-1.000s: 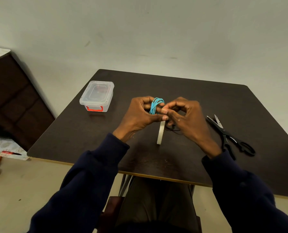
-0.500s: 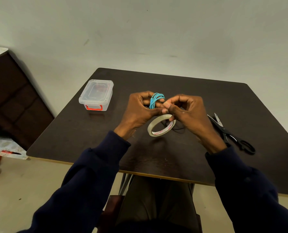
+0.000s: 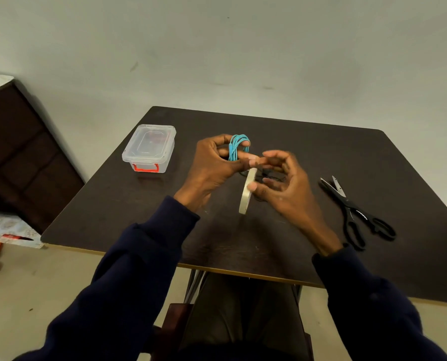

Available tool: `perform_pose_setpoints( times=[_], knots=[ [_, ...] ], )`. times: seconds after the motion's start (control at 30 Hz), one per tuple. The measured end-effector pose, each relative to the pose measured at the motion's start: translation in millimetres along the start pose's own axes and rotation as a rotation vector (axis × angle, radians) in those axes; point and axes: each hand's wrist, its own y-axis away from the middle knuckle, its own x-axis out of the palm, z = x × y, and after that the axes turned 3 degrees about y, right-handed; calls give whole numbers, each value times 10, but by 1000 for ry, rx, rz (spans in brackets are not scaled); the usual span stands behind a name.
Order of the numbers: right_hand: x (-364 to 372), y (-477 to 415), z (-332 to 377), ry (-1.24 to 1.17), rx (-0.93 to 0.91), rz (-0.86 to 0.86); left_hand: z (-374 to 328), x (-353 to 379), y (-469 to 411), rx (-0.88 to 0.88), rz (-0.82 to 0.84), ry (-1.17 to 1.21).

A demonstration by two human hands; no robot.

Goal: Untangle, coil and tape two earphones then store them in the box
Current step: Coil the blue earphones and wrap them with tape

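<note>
My left hand point(image 3: 212, 168) holds a coiled blue earphone point(image 3: 239, 147) above the middle of the dark table point(image 3: 139, 217), pinching the coil between thumb and fingers. A roll of clear tape point(image 3: 245, 204) hangs edge-on just under that pinch. To its right is my right hand point(image 3: 287, 194), blurred, with fingers loosely spread. Its thumb tip touches the roll's side and its index finger points toward my left thumb. A black earphone point(image 3: 268, 175) lies on the table behind my right hand, mostly hidden. The clear plastic box point(image 3: 149, 147) with a red clasp stands closed at the left.
Black scissors point(image 3: 355, 212) lie on the table to the right, blades pointing away from me. A dark cabinet point(image 3: 21, 157) stands left of the table. The table's near edge runs just above my lap.
My right hand has let go of its pinch beside the blue coil and dropped to the tape roll. The roll has turned from showing its ring face to hanging edge-on.
</note>
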Motion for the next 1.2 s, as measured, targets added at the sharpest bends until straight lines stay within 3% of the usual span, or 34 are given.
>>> perform_pose_setpoints(
  times=[0.1, 0.47, 0.9, 1.2],
  knots=[
    [105, 63, -115, 126, -10, 110, -37, -2, -29, -18, -3, -19],
    [120, -30, -164, 176, 43, 89, -117, -24, -144, -3, -110, -98],
    [67, -98, -197, 220, 207, 64, -181, 10, -350, -46, -52, -149],
    [-39, -73, -213, 281, 239, 200, -163, 51, -353, -87, 17, -154]
  ],
)
